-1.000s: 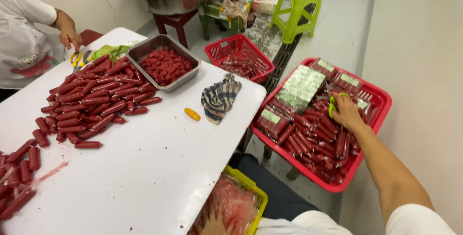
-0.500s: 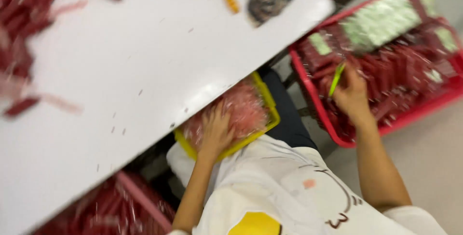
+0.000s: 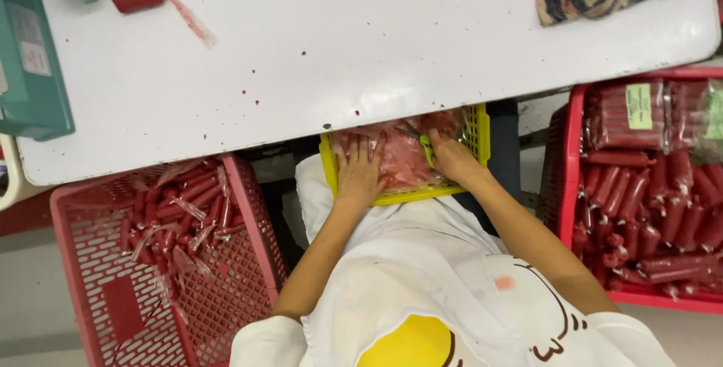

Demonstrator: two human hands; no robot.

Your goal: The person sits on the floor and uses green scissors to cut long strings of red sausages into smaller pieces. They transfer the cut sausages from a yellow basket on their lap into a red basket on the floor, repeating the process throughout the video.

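Yellow basket (image 3: 477, 135) is sitting on the person's lap, tucked half under the near edge of the white counter (image 3: 361, 73), with a heap of clear pinkish wrappers (image 3: 399, 157) filling it.

- Counter edge is overhanging the far half of the basket, so room above the heap is tight; the open room is lying on the near side, toward the body.
- Left red crate (image 3: 98, 292), on the floor at the person's left, is holding loose red sausage sticks and torn film; its rim is standing near the left elbow.
- Right red crate (image 3: 566, 156), packed with sticks and sealed packs, is standing close beside the right forearm, leaving a narrow lane only.
- Left hand (image 3: 360, 173) is lying flat on the wrappers, fingers (image 3: 354, 154) spread and closed on nothing, pressing the heap down.
- Right hand (image 3: 452, 157) is resting at the heap's right side, fingers curled round a small green tool (image 3: 427, 150).

Judgement: sorting is going best with the left hand steadying the film while the right works from the near rim; drawing the basket slightly toward the body would be clearing the counter edge. Lifting elbows wide risks knocking either crate.
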